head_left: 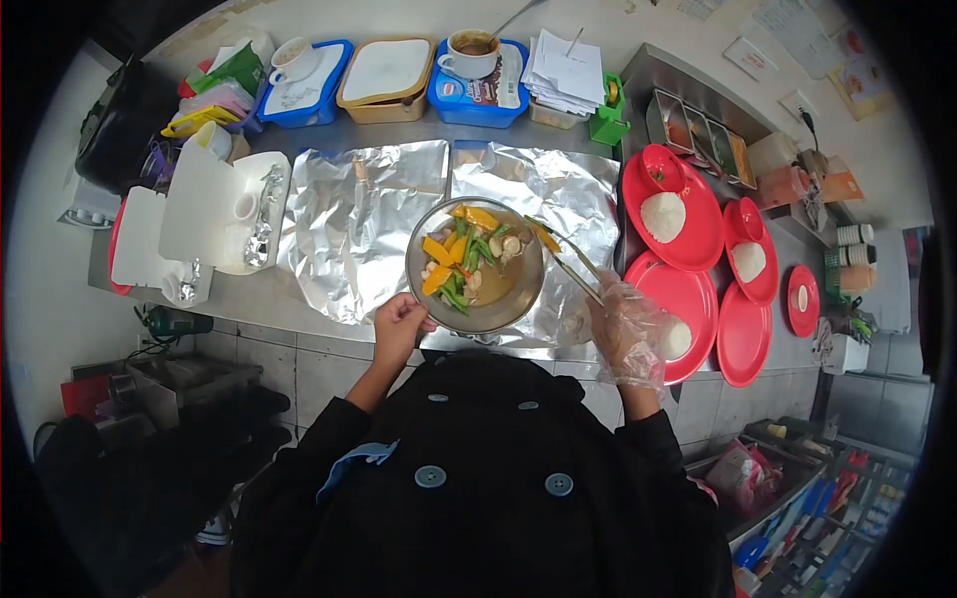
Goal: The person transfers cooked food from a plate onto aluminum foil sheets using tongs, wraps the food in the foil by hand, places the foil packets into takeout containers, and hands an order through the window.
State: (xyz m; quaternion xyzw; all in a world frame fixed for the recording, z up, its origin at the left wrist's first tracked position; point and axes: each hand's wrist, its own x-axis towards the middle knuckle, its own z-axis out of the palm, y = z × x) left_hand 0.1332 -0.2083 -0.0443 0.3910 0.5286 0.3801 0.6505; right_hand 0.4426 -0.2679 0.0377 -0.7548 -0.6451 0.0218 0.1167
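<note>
Near the counter's front edge, my left hand is closed on the lower left rim of a round metal bowl. Inside the bowl are yellow-orange pieces, green vegetables and pale chunks in some liquid. My right hand, in a clear plastic glove, grips metal tongs to the right of the bowl. A yellow and a green piece show at the tongs' tips, by the bowl's right rim. Two sheets of foil lie under and around the bowl.
Red plates, some with rice, stand right of the foil. Open white takeaway boxes are at left. Lidded tubs, cups and a paper stack line the back. Metal trays sit at back right.
</note>
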